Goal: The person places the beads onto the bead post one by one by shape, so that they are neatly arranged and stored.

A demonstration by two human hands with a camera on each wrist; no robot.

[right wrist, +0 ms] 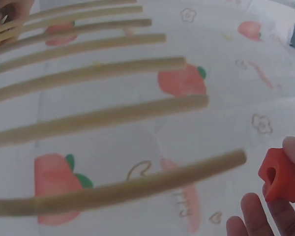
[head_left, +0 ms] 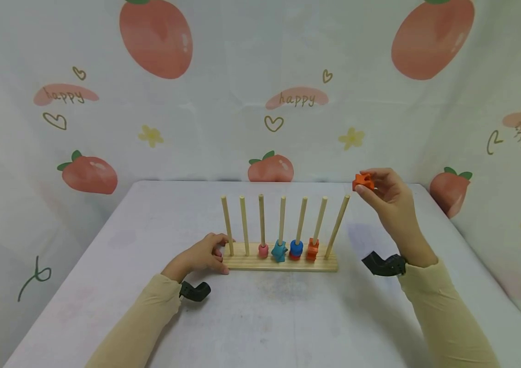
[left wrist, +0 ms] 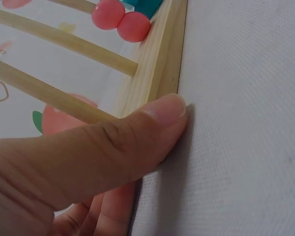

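Observation:
A wooden peg base (head_left: 278, 265) with several upright rods stands on the table. My left hand (head_left: 205, 254) grips its left end; in the left wrist view the thumb (left wrist: 137, 130) lies along the base's front edge. Raised at the upper right, my right hand (head_left: 391, 204) pinches an orange notched bead (head_left: 361, 181) between thumb and fingers. In the right wrist view, the hole of this orange bead (right wrist: 273, 172) shows, just beyond the tip of the rightmost rod (right wrist: 187, 173). The bead is apart from that rod.
On the middle rods sit a pink bead (head_left: 263, 251), a teal star-shaped bead (head_left: 279, 252), a blue bead (head_left: 296, 247) above a red one (head_left: 295, 257), and an orange bead (head_left: 313, 249). A printed cloth (head_left: 223, 128) hangs behind the white table (head_left: 260, 317).

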